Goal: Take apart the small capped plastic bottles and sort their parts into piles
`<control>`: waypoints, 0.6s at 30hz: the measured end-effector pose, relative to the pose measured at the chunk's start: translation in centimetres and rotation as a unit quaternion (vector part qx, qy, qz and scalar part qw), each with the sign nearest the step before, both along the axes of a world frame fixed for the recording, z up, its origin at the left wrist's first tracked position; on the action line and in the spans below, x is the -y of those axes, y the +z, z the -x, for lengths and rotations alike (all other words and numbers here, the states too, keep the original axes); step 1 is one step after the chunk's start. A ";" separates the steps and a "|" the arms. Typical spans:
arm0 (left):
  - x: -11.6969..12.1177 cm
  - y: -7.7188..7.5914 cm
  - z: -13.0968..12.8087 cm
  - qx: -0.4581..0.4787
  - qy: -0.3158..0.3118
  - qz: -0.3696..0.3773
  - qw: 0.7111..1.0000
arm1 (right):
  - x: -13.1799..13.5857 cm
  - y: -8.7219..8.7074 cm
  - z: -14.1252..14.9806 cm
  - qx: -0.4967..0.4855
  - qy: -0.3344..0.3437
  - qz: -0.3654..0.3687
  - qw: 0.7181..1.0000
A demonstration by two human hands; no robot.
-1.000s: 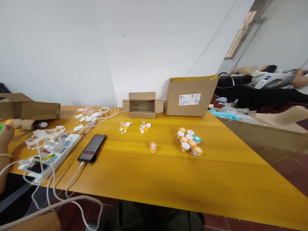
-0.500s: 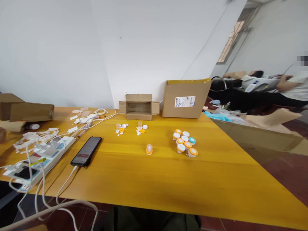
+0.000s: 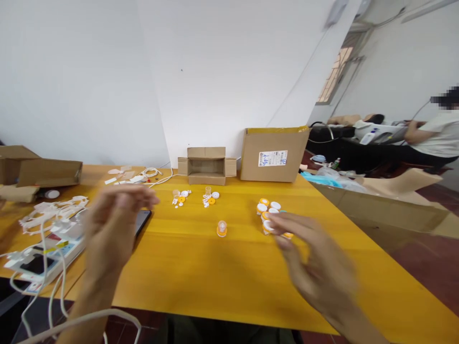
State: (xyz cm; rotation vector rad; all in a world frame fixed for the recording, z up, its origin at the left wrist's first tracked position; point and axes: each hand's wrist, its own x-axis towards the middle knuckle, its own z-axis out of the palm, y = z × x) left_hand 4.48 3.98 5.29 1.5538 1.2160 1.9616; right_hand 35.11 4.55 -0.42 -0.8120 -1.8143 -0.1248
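Note:
My left hand [image 3: 118, 220], blurred by motion, hovers over the phone [image 3: 143, 222] with its fingers loosely stretched to the right and nothing seen in them. My right hand [image 3: 315, 260] hangs in front of a cluster of small clear containers with white, orange and teal lids [image 3: 266, 209], covering part of it. Its thumb and fingers are apart, with no object visible between them. Between the hands, one clear container with an orange base [image 3: 222, 229] stands alone on the table. Farther back lie two small groups of loose parts: clear cups [image 3: 208, 190], white rings [image 3: 184, 193] and orange rings [image 3: 212, 201].
An open cardboard box [image 3: 207, 167] and a larger closed carton [image 3: 274, 155] stand against the wall. At left are a power strip [image 3: 53, 265], white cables [image 3: 43, 229] and another opened box [image 3: 50, 172]. A person [image 3: 437, 134] sits in the right background.
Both my hands have come into view over the table, the left one now covering most of the phone. The view has tilted up slightly. The containers appear unmoved.

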 end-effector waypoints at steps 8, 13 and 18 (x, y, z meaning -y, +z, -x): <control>-6.7 -11.7 -4.2 -0.227 -0.224 0.251 0.914 | -7.1 -6.2 5.8 0.196 0.025 0.246 0.949; -8.6 -14.4 -7.1 -0.286 -0.213 0.253 0.899 | -8.6 -6.5 6.8 0.200 0.042 0.343 0.917; -10.3 -14.4 -7.9 -0.245 -0.227 0.236 0.912 | -9.9 -7.9 6.9 0.101 0.063 0.334 0.935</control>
